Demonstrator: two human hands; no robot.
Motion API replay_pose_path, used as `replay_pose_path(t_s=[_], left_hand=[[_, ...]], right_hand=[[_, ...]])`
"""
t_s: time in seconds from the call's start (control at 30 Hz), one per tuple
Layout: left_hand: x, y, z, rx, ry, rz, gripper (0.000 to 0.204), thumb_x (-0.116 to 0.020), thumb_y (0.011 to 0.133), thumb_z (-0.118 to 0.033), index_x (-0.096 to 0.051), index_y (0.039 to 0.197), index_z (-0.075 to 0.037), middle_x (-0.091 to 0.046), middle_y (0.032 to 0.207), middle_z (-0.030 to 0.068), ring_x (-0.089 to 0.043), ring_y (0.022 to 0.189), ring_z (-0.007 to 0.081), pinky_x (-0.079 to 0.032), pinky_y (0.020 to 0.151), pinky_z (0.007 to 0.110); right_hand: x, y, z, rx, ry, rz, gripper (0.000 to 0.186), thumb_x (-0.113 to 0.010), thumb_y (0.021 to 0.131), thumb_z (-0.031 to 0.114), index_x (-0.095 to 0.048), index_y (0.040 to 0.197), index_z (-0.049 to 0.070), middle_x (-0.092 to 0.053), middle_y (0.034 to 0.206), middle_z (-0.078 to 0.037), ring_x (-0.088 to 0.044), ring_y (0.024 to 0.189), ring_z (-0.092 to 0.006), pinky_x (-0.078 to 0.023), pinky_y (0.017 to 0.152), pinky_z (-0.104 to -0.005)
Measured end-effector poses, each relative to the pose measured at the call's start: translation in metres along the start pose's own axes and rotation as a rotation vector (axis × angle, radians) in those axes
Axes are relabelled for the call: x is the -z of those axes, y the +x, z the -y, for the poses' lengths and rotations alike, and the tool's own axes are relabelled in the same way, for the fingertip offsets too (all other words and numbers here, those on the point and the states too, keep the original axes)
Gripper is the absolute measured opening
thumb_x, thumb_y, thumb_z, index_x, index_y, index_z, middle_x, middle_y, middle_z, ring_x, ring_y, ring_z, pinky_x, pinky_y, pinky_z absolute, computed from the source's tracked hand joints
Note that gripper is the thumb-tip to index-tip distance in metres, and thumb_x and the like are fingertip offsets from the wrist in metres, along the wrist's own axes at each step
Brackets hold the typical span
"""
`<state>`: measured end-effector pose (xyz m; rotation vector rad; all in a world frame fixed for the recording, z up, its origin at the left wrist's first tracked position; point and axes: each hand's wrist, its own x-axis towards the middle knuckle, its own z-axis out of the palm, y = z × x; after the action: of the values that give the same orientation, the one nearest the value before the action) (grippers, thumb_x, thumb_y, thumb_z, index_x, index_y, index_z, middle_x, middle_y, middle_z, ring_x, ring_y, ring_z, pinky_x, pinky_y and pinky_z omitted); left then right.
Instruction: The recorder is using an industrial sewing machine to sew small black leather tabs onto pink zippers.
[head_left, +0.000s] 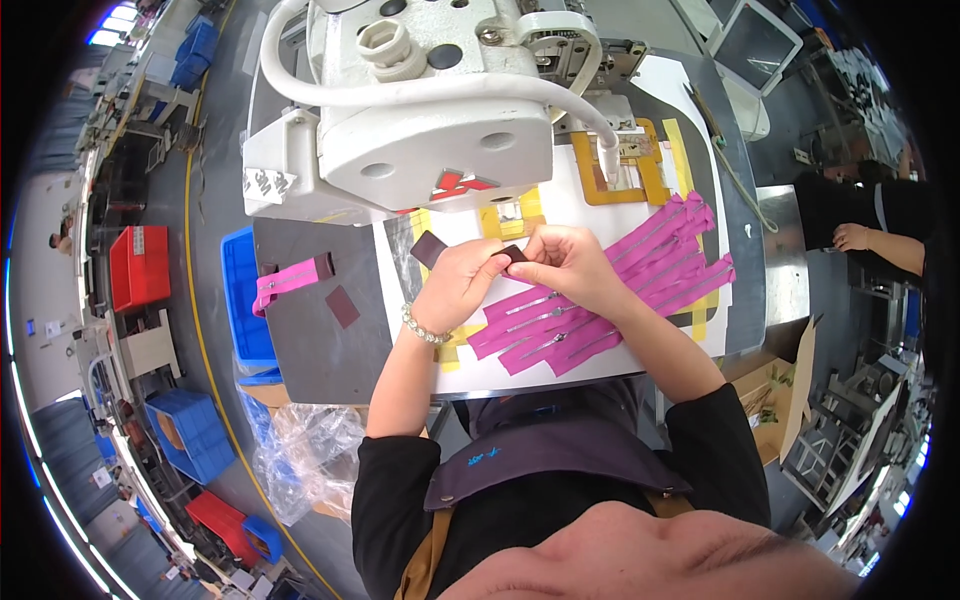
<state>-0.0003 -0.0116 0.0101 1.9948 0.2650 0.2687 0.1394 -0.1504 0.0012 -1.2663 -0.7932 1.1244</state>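
Note:
My left hand and my right hand meet over the worktable, in front of the sewing machine. Both pinch a small dark maroon fabric piece between thumbs and fingers. Another dark maroon piece pokes out beside my left hand; whether that hand grips it is unclear. Several magenta zippers lie in slanted rows under and beside my right forearm. At the table's left edge lies one more magenta zipper with a dark end, and near it a flat maroon patch.
Just beyond my hands, the machine's head overhangs a small yellow-edged opening. A yellow frame lies at the back right. Left of the table are a blue bin and clear plastic bags. Another person's hand shows at right, above a cardboard box.

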Motion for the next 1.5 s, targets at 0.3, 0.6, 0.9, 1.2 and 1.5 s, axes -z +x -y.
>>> replay_pose_path(t_s=[0.3,0.6,0.9,1.2,1.5], left_hand=[[0.0,0.001,-0.002,0.116,0.104,-0.041,0.023,-0.058,0.089,-0.022,-0.058,0.079,-0.001,-0.056,0.067,0.0127,-0.055,0.063,0.0297,-0.043,0.058,0.036],[-0.016,0.002,0.005,-0.112,0.459,-0.323,0.015,-0.067,0.078,-0.013,-0.067,0.091,-0.005,-0.051,0.067,0.008,-0.054,0.062,0.0254,-0.045,0.058,0.035],[-0.019,0.001,0.009,-0.122,0.518,-0.317,0.029,-0.067,0.076,-0.013,-0.065,0.103,-0.004,-0.049,0.074,0.0084,-0.054,0.069,0.0254,-0.046,0.062,0.036],[-0.027,0.007,0.015,-0.184,0.711,-0.334,0.03,-0.069,0.073,-0.013,-0.064,0.101,-0.003,-0.052,0.079,0.0055,-0.056,0.074,0.0213,-0.046,0.065,0.034],[-0.026,0.013,0.006,-0.133,0.871,-0.318,0.026,-0.071,0.072,-0.016,-0.065,0.095,-0.007,-0.056,0.087,0.0022,-0.057,0.085,0.0191,-0.043,0.073,0.034]], right_hand=[[0.015,0.015,0.017,-0.088,-0.134,0.073,0.017,-0.067,0.085,0.01,-0.056,0.073,0.002,-0.057,0.062,-0.001,-0.051,0.051,-0.0041,-0.037,0.044,-0.0182],[0.028,0.061,0.018,-0.267,-0.176,-0.051,0.024,-0.064,0.084,0.015,-0.061,0.075,-0.006,-0.058,0.057,-0.008,-0.054,0.044,-0.0115,-0.043,0.04,-0.0242],[0.025,0.071,0.023,-0.296,-0.354,-0.01,0.021,-0.061,0.084,0.013,-0.058,0.072,-0.004,-0.061,0.057,-0.01,-0.06,0.046,-0.0145,-0.048,0.04,-0.0259],[0.029,0.077,0.036,-0.37,-0.494,0.083,0.025,-0.063,0.082,0.015,-0.063,0.073,-0.008,-0.062,0.057,-0.011,-0.06,0.044,-0.015,-0.05,0.041,-0.0262],[0.029,0.07,0.041,-0.319,-0.689,0.12,0.027,-0.066,0.082,0.019,-0.066,0.071,-0.005,-0.059,0.052,-0.01,-0.057,0.042,-0.0141,-0.045,0.04,-0.0276]])
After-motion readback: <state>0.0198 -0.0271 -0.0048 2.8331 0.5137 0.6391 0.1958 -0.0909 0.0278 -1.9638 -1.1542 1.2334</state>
